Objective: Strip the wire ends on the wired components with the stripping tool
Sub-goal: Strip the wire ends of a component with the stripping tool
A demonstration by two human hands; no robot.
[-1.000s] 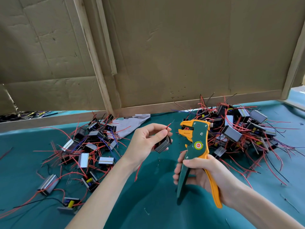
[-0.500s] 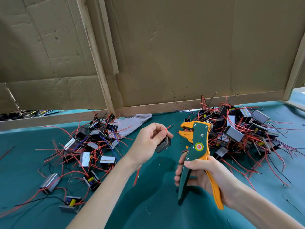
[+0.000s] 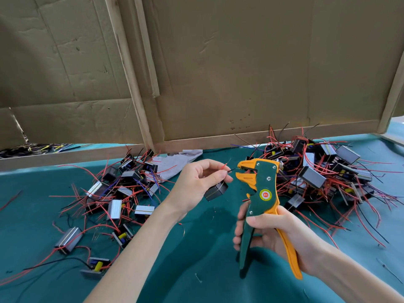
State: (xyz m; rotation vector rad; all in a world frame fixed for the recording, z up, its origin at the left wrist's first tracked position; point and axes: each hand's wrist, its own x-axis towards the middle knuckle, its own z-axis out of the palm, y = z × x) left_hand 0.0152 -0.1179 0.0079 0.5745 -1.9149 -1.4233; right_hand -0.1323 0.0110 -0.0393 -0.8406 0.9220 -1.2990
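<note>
My right hand (image 3: 269,235) grips the handles of a green and orange stripping tool (image 3: 261,191), held upright with its jaws pointing left. My left hand (image 3: 196,184) holds a small dark wired component (image 3: 216,190) beneath the fingers and pinches its wires between thumb and forefinger. A black wire end (image 3: 231,170) reaches into the tool's jaws, while a red wire (image 3: 225,165) sticks up beside it. Both hands hover above the green mat (image 3: 196,259).
One pile of wired components with red and black leads (image 3: 118,191) lies at left, a bigger pile (image 3: 323,171) at right. A grey cloth (image 3: 175,162) lies behind the left pile. Cardboard panels (image 3: 240,73) with wooden battens stand along the back.
My left hand and the tool have closed the gap between them. The black wire end now sits in the jaws, where before it was clear of them.
</note>
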